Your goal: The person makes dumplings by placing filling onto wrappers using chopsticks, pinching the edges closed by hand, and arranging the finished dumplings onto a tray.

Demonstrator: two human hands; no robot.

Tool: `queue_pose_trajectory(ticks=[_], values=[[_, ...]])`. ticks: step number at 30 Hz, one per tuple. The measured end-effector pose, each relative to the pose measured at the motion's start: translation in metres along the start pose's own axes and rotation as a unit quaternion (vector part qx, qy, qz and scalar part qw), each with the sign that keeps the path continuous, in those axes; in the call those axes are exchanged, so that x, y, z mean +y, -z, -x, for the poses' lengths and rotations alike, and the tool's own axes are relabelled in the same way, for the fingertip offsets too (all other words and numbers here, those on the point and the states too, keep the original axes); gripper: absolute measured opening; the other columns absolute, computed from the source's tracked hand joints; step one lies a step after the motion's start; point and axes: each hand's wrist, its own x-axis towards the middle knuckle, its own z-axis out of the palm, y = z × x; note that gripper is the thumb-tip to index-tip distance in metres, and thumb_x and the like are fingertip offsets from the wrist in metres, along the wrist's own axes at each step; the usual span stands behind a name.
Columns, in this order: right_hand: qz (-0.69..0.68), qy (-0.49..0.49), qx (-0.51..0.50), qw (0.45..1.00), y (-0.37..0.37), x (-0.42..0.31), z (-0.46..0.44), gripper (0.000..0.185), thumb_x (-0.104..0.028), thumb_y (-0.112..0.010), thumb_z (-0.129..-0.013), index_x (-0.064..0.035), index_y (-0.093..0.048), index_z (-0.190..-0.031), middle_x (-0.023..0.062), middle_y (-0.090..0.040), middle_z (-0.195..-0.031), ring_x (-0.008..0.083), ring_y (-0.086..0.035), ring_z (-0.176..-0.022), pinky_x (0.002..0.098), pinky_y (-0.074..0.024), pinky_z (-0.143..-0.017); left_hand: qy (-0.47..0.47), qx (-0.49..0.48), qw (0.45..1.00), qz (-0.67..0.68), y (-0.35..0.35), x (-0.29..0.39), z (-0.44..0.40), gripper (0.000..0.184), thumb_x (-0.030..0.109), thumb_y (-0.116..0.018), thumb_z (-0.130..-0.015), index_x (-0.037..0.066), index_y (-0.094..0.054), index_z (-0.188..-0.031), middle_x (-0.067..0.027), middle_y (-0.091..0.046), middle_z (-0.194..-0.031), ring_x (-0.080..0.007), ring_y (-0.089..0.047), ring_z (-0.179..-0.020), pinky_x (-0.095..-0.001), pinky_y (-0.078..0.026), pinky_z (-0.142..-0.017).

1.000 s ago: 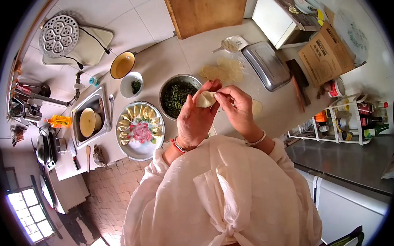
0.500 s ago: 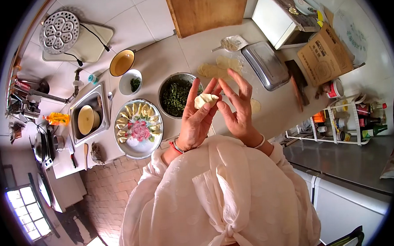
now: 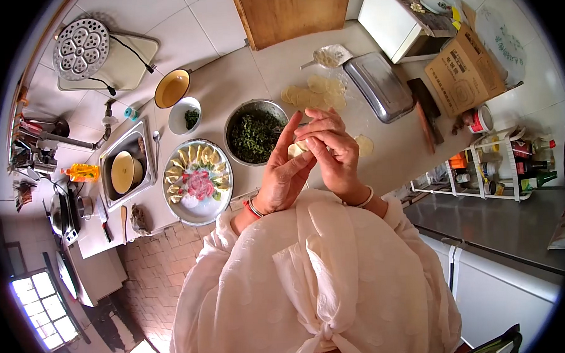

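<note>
A pale dumpling (image 3: 298, 149) is held between my two hands, partly hidden by the fingers. My left hand (image 3: 284, 176) cradles it, thumb along its near side. My right hand (image 3: 335, 155) presses its fingertips on the dumpling's right end. Just behind my left hand sits a metal bowl (image 3: 228, 126) of chopped green filling (image 3: 254, 137). Left of it, a flowered plate (image 3: 195, 215) carries a ring of folded dumplings (image 3: 201, 153). Beyond my right hand, round dough wrappers (image 3: 311, 96) lie overlapping on the counter, with a single wrapper (image 3: 364, 145) nearer.
A lidded metal tray (image 3: 379, 86) and a scoop with flour (image 3: 329, 56) lie at the back right. A cleaver (image 3: 426, 111) rests near a cardboard box (image 3: 465, 73). Leftward are a small bowl with greens (image 3: 180, 121), a yellow bowl (image 3: 172, 89) and the sink (image 3: 150, 168).
My right hand has closed in on the dumpling, its raised fingers now folded down over it. The dumpling is more covered than before. The view has shifted slightly.
</note>
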Motion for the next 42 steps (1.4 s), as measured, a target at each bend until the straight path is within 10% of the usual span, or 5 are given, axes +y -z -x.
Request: queue_pose_trajectory(ticks=[14,18,22,31,42], values=[[-0.095,-0.016,-0.025,0.995,0.014,-0.014,-0.005,0.044,-0.008,-0.057,-0.094,-0.0030,-0.052,-0.138,0.0170,-0.040,-0.150,0.0320,-0.030,-0.143,0.0442,-0.0253,-0.114,-0.004,-0.023,1.000,0.006,0.000,0.019,-0.002,0.071,-0.002,-0.056,-0.093,0.010,-0.021,-0.154,-0.0184,-0.032,-0.155,-0.0291,-0.038,-0.140,-0.0400,-0.034,-0.116],[-0.005,-0.103,-0.058,0.993,0.046,-0.004,-0.019,0.019,-0.011,-0.054,-0.099,0.0006,-0.066,-0.106,0.0119,-0.063,-0.110,0.0220,-0.060,-0.101,0.0313,-0.0478,-0.085,0.008,-0.016,0.999,-0.027,0.004,0.022,-0.004,0.068,0.005,-0.060,-0.093,0.007,-0.025,-0.151,-0.0237,-0.034,-0.152,-0.0339,-0.040,-0.139,-0.0401,-0.035,-0.115],[0.011,-0.185,-0.158,0.970,0.053,-0.009,-0.031,0.021,-0.015,-0.056,-0.099,0.0016,-0.061,-0.087,0.0057,-0.059,-0.078,0.0133,-0.052,-0.063,0.0272,-0.0426,-0.057,0.012,-0.014,0.995,-0.100,0.009,0.023,-0.003,0.065,0.003,-0.052,-0.097,0.011,-0.021,-0.153,-0.0245,-0.037,-0.149,-0.0352,-0.044,-0.135,-0.0413,-0.037,-0.114],[0.126,-0.015,-0.346,0.929,0.040,-0.011,-0.051,0.026,-0.017,-0.061,-0.094,-0.0015,-0.052,-0.076,0.0141,-0.058,-0.069,0.0321,-0.057,-0.061,0.0398,-0.0434,-0.055,0.043,-0.059,0.984,-0.162,0.018,0.021,0.001,0.072,0.003,-0.054,-0.097,0.012,-0.013,-0.156,-0.0147,-0.049,-0.138,-0.0265,-0.054,-0.124,-0.0451,-0.044,-0.107],[0.114,-0.010,-0.234,0.966,0.018,-0.011,-0.024,0.018,-0.014,-0.061,-0.094,-0.0029,-0.055,-0.081,0.0134,-0.062,-0.075,0.0322,-0.061,-0.065,0.0413,-0.0467,-0.056,-0.006,-0.014,0.986,-0.168,0.020,0.025,0.008,0.070,0.004,-0.055,-0.098,0.012,-0.013,-0.154,-0.0142,-0.042,-0.143,-0.0227,-0.058,-0.111,-0.0384,-0.054,-0.092]])
